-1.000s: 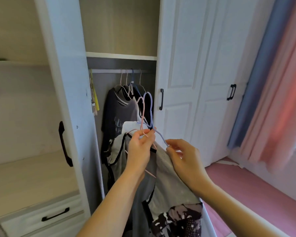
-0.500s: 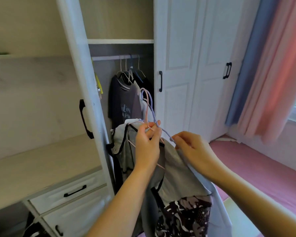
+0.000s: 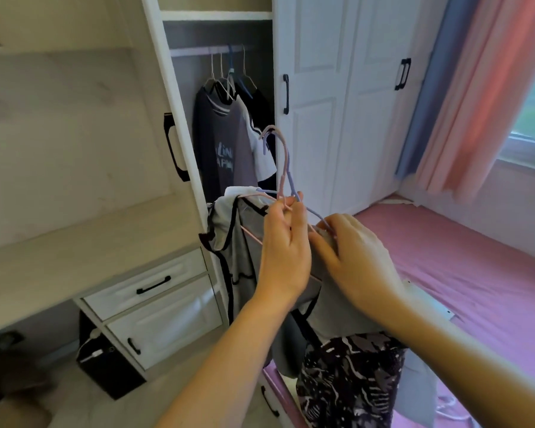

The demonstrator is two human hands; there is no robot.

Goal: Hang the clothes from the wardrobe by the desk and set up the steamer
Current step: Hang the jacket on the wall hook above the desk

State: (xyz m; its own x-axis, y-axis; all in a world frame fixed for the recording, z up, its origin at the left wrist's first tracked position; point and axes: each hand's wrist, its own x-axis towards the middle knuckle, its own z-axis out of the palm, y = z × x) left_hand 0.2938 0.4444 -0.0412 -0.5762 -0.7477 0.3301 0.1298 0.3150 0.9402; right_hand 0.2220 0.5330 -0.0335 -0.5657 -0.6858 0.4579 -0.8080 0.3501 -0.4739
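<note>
My left hand (image 3: 284, 248) grips the necks of a pink hanger and a lilac hanger (image 3: 283, 159), hooks pointing up. Grey clothes with black trim (image 3: 232, 242) and a black-and-white patterned garment (image 3: 346, 375) hang from them in front of me. My right hand (image 3: 352, 257) pinches the lilac hanger's right arm where it meets the grey cloth. Behind stands the open wardrobe (image 3: 173, 97), with dark shirts (image 3: 223, 143) on the rail (image 3: 195, 51). No steamer is in view.
The desk top (image 3: 74, 257) with white drawers (image 3: 149, 288) lies left of the wardrobe. A black box (image 3: 105, 366) sits under it. Closed wardrobe doors (image 3: 352, 118), curtains (image 3: 476, 103) and a pink bed (image 3: 476, 273) fill the right.
The view has swung down and left, away from the wardrobe. Both hands and the hangers with clothes have come out of the wardrobe, still held the same way.
</note>
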